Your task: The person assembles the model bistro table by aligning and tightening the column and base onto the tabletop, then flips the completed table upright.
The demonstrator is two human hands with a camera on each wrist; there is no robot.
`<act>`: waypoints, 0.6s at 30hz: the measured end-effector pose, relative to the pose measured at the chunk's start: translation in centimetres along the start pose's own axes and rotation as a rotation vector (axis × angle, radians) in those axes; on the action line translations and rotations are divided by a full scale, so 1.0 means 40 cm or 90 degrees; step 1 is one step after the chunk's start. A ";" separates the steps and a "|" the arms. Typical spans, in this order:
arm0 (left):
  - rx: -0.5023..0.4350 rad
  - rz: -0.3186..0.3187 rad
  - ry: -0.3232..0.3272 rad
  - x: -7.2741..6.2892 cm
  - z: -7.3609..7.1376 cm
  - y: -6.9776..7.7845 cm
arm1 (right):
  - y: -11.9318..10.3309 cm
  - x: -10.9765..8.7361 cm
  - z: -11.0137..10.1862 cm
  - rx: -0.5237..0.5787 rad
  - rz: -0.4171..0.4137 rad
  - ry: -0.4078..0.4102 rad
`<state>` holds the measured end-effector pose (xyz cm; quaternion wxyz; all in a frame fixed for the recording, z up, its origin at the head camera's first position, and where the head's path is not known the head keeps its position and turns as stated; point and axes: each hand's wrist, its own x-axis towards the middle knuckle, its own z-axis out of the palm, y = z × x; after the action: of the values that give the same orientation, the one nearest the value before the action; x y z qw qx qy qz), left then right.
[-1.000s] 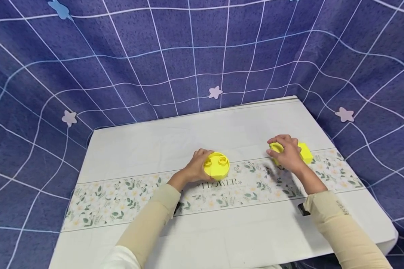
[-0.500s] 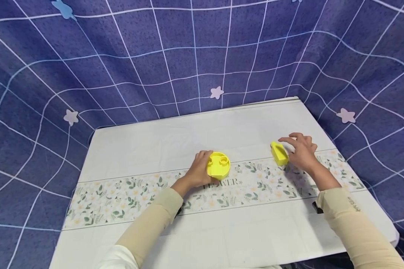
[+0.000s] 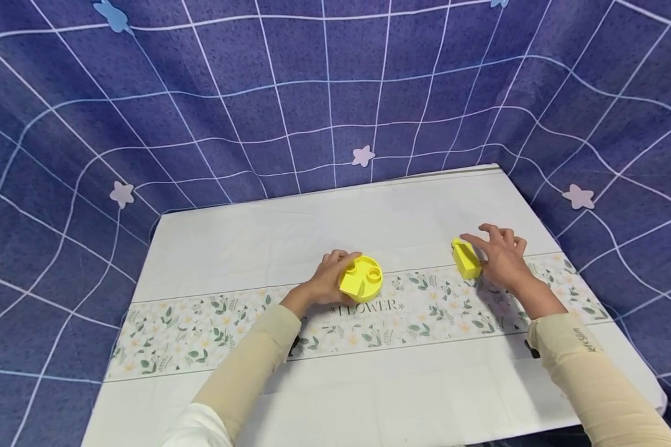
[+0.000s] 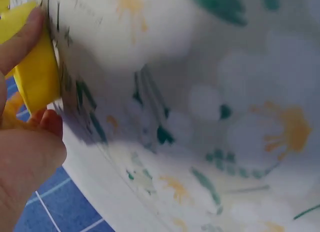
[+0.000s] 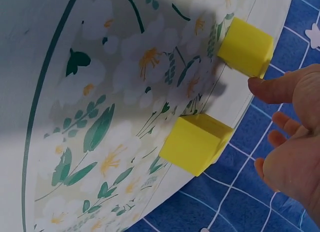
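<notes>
Far left of the round yellow piece: blue cloth backdrop, pale grid lines, a pale star. White table cover runs beneath everything, crossed by a floral band that extends to both sides of the round yellow piece.

Left sleeve, beige with white higher up, comes in from the near left of the piece. Left hand at the piece's left side, fingers bent around it, gripping; thumb laid on the yellow surface in the left wrist view.

Round yellow piece itself: shallow, rimmed, ring-shaped studs inside, a raised angular part at its near left. Printed word FLOWER just on its near side; a second pale star beyond it on the backdrop.

Well to the right of the piece: a yellow block, longish in the head view, on the cover. Right hand just right of that block, fingers spread and loosely bent, holding nothing; thumb tip at the block's edge, contact hard to judge. Second yellow block, seen in the right wrist view, stands apart from the first. Right sleeve, beige, dark lettering, nearer and rightward of the piece.
</notes>
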<state>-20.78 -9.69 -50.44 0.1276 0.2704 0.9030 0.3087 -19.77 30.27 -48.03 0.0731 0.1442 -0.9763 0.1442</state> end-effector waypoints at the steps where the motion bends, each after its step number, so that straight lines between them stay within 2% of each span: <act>1: 0.005 -0.004 0.002 -0.003 0.003 0.003 | 0.000 0.001 0.001 -0.002 -0.002 -0.001; 7: 0.010 -0.010 0.067 -0.021 0.032 0.015 | -0.005 -0.001 0.003 -0.009 -0.005 -0.017; 11: -0.005 0.006 0.102 -0.025 0.047 0.010 | -0.013 -0.005 0.007 -0.007 -0.010 -0.044; 13: -0.023 0.018 0.106 -0.025 0.048 0.005 | -0.020 -0.008 0.009 -0.003 -0.016 -0.053; 18: -0.065 0.021 0.073 -0.018 0.033 -0.010 | -0.031 -0.011 0.020 -0.005 -0.031 -0.061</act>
<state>-19.82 -9.74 -51.67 0.0842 0.2604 0.8871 0.3717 -19.04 29.00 -48.53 0.0305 0.1746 -0.9754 0.1312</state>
